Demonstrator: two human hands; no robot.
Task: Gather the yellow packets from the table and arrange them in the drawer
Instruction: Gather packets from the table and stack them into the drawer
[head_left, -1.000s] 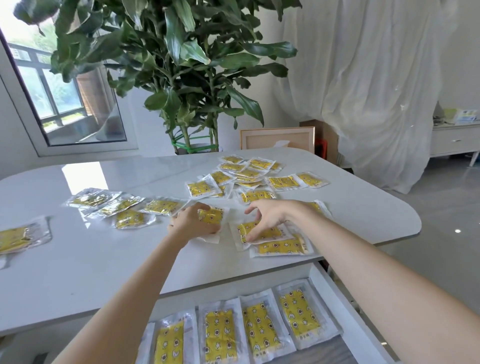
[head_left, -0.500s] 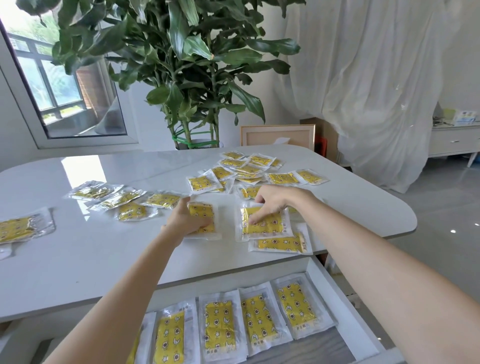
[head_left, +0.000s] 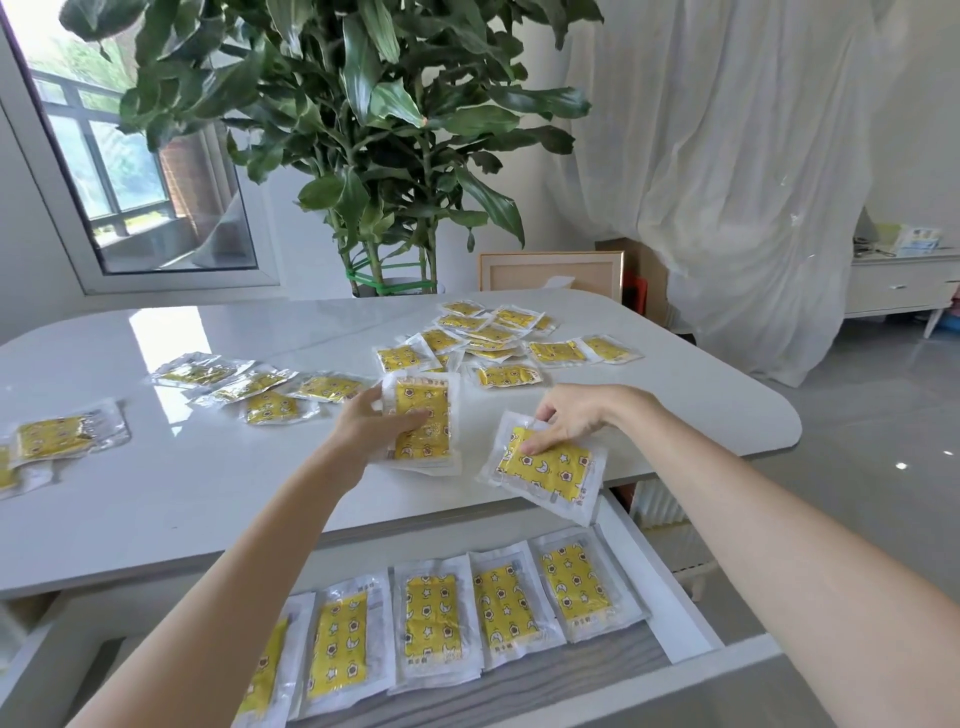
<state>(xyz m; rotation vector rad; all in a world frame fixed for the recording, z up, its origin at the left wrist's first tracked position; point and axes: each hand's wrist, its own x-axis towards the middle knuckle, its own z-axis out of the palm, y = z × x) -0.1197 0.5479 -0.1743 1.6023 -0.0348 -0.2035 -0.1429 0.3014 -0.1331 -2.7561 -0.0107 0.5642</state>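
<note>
head view. the left hand (head_left: 382, 428), at frame centre, gripped a small stack of yellow packets (head_left: 423, 441), its fingers (head_left: 415, 415) curled round the stack's left edge; whether the stack rested on the white surface (head_left: 208, 493) could not be told. the right hand (head_left: 574, 418), at 3 o'clock of the stack, pinched a single yellow packet (head_left: 550, 470) between bent fingers (head_left: 535, 447) and thumb; this packet lay tilted, its near corner overhanging the surface edge. the open drawer (head_left: 652, 582), at 6 o'clock, held a row of five packets (head_left: 434, 618) side by side. loose packets (head_left: 493, 338) lay scattered at 12 o'clock, others (head_left: 265, 387) at 10 o'clock. a potted plant (head_left: 374, 156) stood behind.
</note>
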